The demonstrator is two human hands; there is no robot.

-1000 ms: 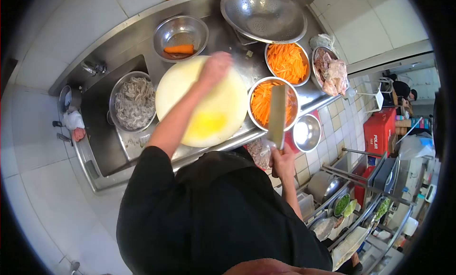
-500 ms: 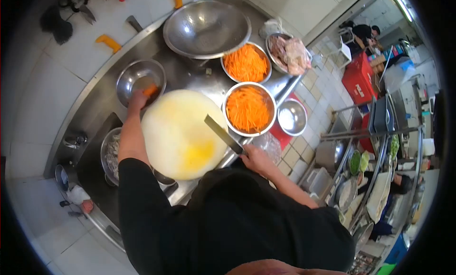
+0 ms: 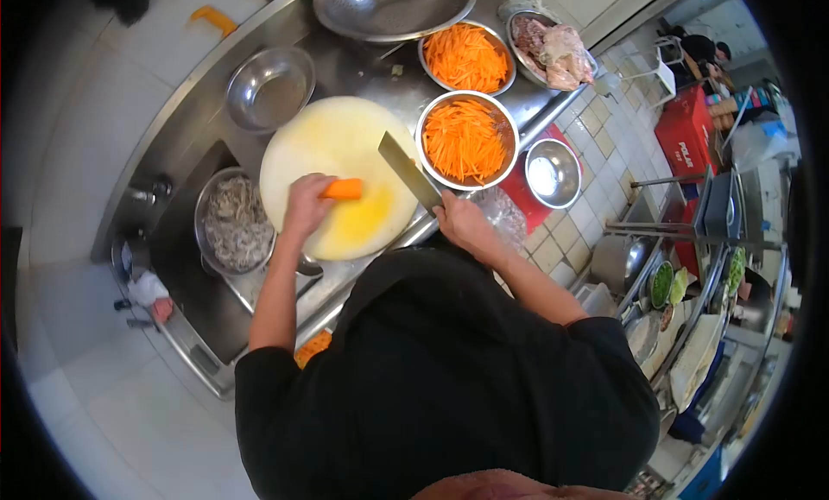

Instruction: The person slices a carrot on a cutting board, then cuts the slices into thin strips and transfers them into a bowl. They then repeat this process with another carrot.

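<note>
A short thick piece of carrot [image 3: 344, 189] is gripped in my left hand [image 3: 306, 208], over the round, yellow-stained cutting board [image 3: 337, 133]. My right hand [image 3: 466, 228] is closed round the handle of a knife with a broad blade [image 3: 406, 167], which points up and left over the board's right edge. Just right of the board stands a metal bowl of carrot strips [image 3: 465, 142]. Behind it is a second bowl of carrot strips [image 3: 467, 60]. A metal bowl [image 3: 269, 90] with some liquid in its bottom sits at the board's upper left.
In the sink at left stands a bowl of greyish raw food, perhaps shrimp [image 3: 233, 228]. A large metal bowl [image 3: 393, 8] and a bowl of raw meat [image 3: 553, 51] are at the back. Another metal bowl [image 3: 553, 174] rests on something red, right of the counter edge.
My left hand has come from the bowl at upper left to over the board, bringing the carrot piece. My right hand still holds the knife beside the board. The whole view has shifted.
</note>
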